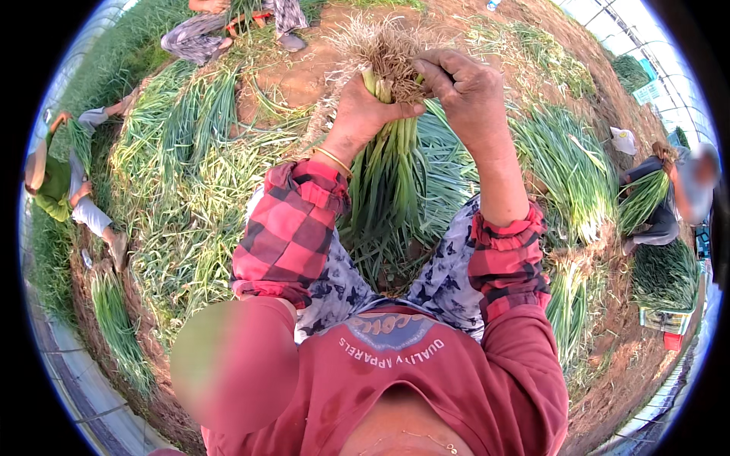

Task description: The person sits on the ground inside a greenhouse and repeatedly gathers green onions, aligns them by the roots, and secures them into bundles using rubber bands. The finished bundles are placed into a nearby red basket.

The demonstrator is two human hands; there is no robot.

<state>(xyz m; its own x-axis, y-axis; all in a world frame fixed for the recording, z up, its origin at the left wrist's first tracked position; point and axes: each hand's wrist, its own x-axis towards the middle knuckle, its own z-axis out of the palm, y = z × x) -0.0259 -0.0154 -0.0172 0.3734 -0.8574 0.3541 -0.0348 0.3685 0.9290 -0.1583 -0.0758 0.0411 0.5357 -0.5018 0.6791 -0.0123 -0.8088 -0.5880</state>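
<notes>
A bunch of long green leafy stalks, like Chinese chives or garlic greens [388,165], hangs roots-up before me. My left hand [368,111] is wrapped around its stems just below the pale, dry roots [388,48]. My right hand [465,85] is at the right side of the roots, thumb and fingers pinched together against the bunch's edge. What lies between those fingertips is too small to tell. The leaves droop between my knees over a loose pile of green leaves [447,165].
Cut stalks lie in a heap at right [570,165] and another at left [199,114]. Yellowed trimmings [194,228] cover the soil. A filled crate [664,319] stands far right. People work at upper left [199,34], far left [57,182] and right [673,182].
</notes>
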